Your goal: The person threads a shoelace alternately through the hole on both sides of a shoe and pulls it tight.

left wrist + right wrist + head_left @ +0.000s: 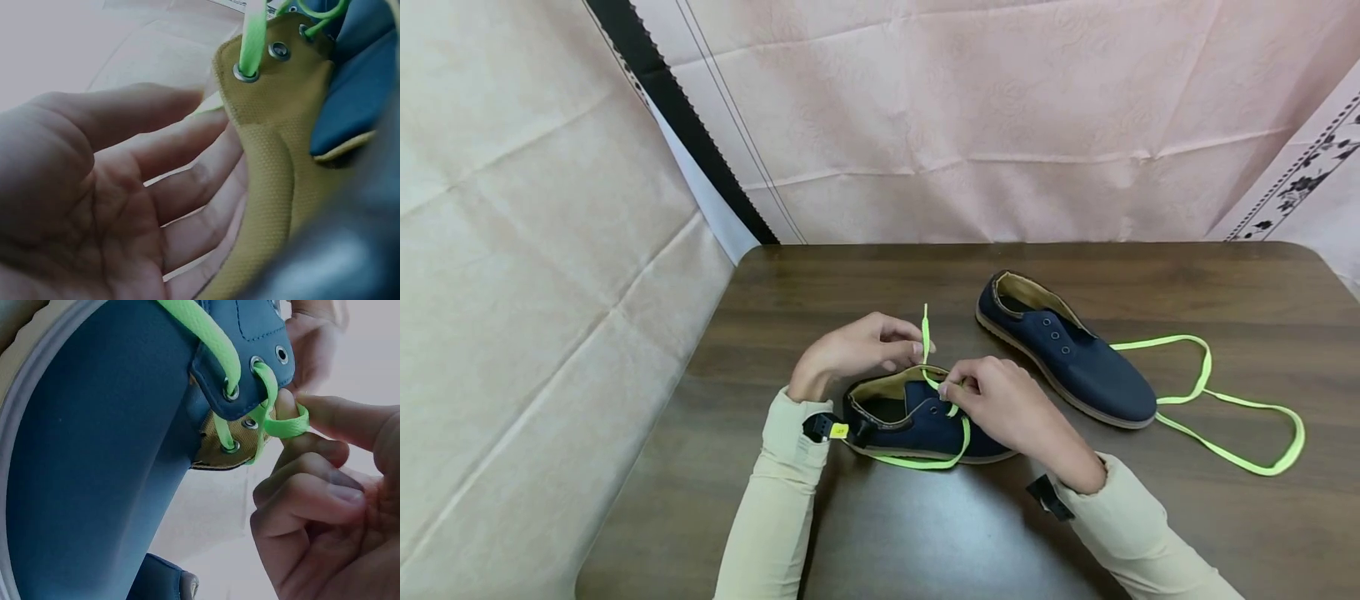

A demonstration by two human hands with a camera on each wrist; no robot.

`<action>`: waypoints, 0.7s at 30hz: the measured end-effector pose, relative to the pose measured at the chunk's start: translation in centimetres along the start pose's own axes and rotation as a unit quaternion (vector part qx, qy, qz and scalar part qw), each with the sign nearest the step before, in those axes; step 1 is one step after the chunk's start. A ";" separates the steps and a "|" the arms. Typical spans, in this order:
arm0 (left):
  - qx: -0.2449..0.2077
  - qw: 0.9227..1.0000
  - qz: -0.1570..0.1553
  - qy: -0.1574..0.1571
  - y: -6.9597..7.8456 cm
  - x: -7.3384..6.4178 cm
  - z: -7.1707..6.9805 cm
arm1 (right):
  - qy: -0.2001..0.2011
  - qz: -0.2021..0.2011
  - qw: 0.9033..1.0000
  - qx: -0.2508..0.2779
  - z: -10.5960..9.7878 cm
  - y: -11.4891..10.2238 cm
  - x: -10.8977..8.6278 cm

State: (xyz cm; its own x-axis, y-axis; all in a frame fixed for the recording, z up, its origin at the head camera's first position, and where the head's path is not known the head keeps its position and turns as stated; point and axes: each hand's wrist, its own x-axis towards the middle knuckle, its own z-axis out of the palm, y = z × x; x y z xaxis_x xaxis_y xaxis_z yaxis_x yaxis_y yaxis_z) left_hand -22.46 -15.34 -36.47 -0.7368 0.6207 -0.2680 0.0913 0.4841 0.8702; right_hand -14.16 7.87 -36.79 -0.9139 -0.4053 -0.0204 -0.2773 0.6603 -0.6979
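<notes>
A navy shoe (917, 417) with tan lining lies on the table, its toe pointing right. A flat neon green shoelace (206, 337) runs through several of its metal eyelets. At the far side of the opening, my left hand (868, 346) pinches the lace between thumb and index finger, just outside an eyelet; the lace's end sticks up above the fingers. My right hand (1011, 404), over the front of the shoe, pinches a small loop of the same lace at the eyelets, its other fingers curled. Another part of the lace hangs down the near side onto the table.
A second navy shoe (1075, 358) lies behind and to the right, angled, with bare eyelets showing. Another green shoelace (1255, 404) is spread beside its toe. The brown wooden table (715, 500) meets pale patterned cloth (1015, 108) at the back and left.
</notes>
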 end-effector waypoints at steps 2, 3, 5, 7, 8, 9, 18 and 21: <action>0.008 1.000 0.016 -0.018 -0.3 0.1 0.0 | -0.002 0.000 1.000 0.004 -0.1 0.3 0.1; 0.013 0.999 0.023 -0.024 -0.4 0.2 0.0 | -0.003 -0.001 1.000 0.005 -0.1 0.4 0.1; 0.014 0.999 0.030 -0.030 -0.6 0.3 0.0 | -0.008 -0.001 1.000 0.007 -0.1 0.5 0.2; 0.015 0.999 0.033 -0.033 -0.9 0.4 0.1 | -0.014 -0.002 1.000 0.012 -0.1 0.6 0.3; 0.013 0.999 0.033 -0.033 -1.0 0.4 0.1 | -0.017 -0.003 1.000 0.014 -0.1 0.7 0.3; 0.012 0.999 0.030 -0.032 -1.0 0.4 0.1 | -0.019 -0.003 1.000 0.016 -0.1 0.7 0.3; -0.007 0.999 -0.001 0.036 -0.1 0.1 0.3 | -0.026 0.003 1.000 0.013 -0.2 0.7 0.4; -0.028 0.998 -0.020 0.052 0.1 0.2 0.4 | -0.023 0.009 1.000 0.012 0.0 0.6 0.3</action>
State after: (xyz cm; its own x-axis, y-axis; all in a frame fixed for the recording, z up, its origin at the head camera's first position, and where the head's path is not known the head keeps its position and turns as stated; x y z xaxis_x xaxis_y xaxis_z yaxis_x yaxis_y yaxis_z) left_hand -22.36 -14.90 -36.59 -0.8049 0.5327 -0.2615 0.0253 0.4711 0.8817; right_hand -14.64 8.14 -37.21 -0.9043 -0.4218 -0.0661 -0.2526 0.6534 -0.7136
